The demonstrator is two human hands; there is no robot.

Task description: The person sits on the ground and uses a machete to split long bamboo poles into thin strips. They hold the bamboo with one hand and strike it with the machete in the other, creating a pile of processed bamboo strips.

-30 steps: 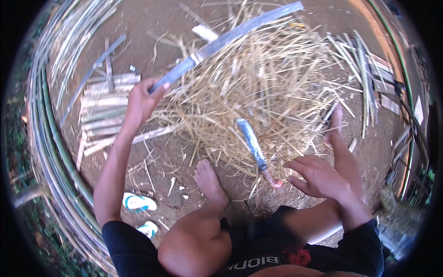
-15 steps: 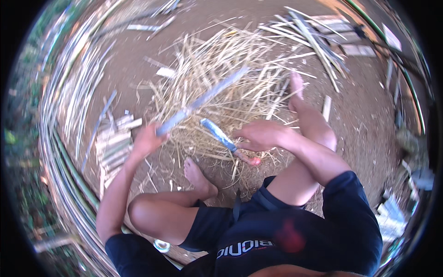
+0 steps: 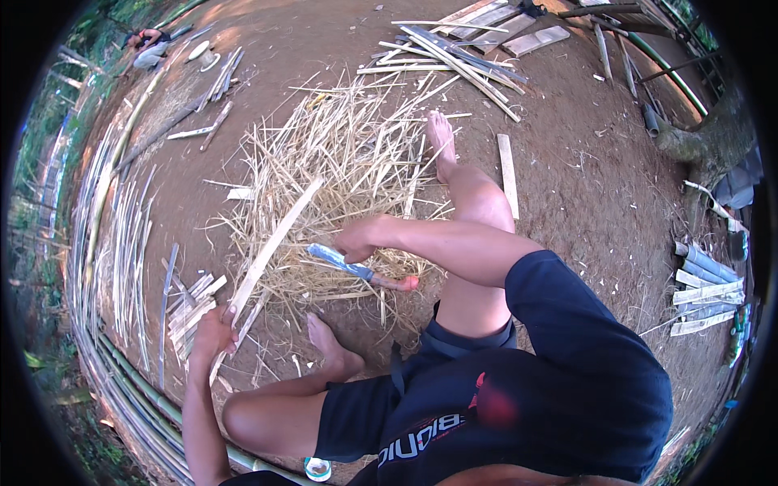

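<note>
At the person's left side, the left hand [image 3: 214, 330] grasps a pale strip [image 3: 275, 237] near its lower end; the strip slants up over the shavings pile [image 3: 356, 154]. Right hand [image 3: 361, 237] is at a blue-wrapped tool [image 3: 363, 273] with a brown, red-tipped end; cannot tell whether fingers close on it. Short slats [image 3: 186, 316] lie beside the left hand; boards [image 3: 535, 42] lie beyond the pile.

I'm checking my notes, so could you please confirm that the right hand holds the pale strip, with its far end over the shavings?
Not quite: it is the left hand, not the right hand, that holds the pale strip, as the head view shows. Its far end is indeed over the shavings.
</note>
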